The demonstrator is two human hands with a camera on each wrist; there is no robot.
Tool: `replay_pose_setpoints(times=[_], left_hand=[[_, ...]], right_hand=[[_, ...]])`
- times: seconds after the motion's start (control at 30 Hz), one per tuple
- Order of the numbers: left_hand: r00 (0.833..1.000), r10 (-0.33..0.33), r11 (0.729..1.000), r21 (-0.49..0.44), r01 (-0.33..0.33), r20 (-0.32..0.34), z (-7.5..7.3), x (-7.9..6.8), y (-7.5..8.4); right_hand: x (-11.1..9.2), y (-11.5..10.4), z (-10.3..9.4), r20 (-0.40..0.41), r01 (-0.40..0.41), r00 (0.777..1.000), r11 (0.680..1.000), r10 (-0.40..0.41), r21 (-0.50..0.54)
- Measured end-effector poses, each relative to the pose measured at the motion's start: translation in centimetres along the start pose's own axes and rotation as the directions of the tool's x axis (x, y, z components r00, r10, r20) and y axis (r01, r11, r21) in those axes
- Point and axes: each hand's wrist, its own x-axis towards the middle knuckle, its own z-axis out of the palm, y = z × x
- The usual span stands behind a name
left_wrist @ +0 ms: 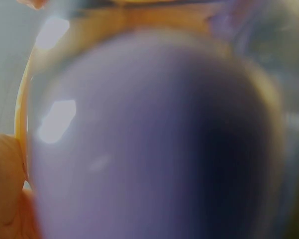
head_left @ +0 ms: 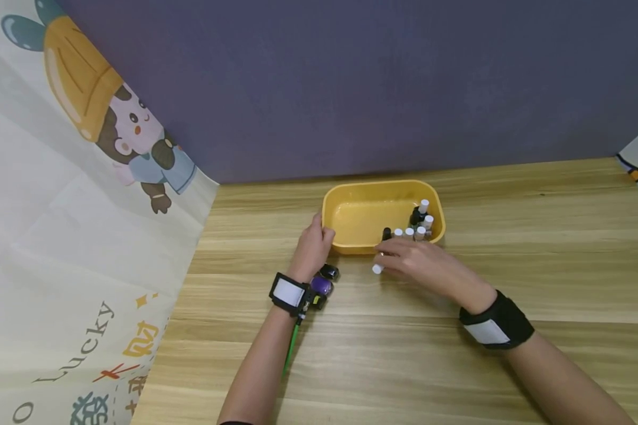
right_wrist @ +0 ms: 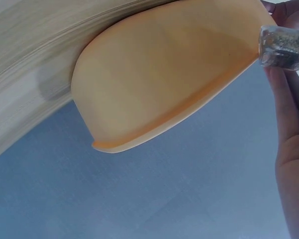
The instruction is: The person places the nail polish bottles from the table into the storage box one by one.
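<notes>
A yellow plastic basin (head_left: 369, 215) stands on the table. My left hand (head_left: 309, 249) grips its left end, thumb at the rim. Between the fingers of my right hand (head_left: 417, 262), just in front of the near rim, is a small nail polish bottle (right_wrist: 283, 48) of clear glass with glittery contents. Its white cap (head_left: 377, 269) points down toward me. Several nail polish bottles (head_left: 422, 211) with white caps, and one black cap (head_left: 386, 234), stand at the basin's right end and near wall. The right hand partly hides them.
Beside the left wrist lie a purple nail polish bottle (head_left: 321, 285) and a dark one (head_left: 329, 271); the purple one blurs across the left wrist view. A green cord (head_left: 291, 349) runs along the left forearm. A dark wall (head_left: 377, 88) rises behind the basin.
</notes>
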Motion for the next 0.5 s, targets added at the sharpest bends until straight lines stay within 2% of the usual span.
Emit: replay_pose_setpoints(times=[0.5], left_hand=[[1.0, 0.0, 1.0, 0.005, 0.0, -0.001, -0.02, 0.0, 0.09]], right_hand=[[0.0, -0.15, -0.79, -0.005, -0.038, 0.999, 0.999, 0.038, 0.021]])
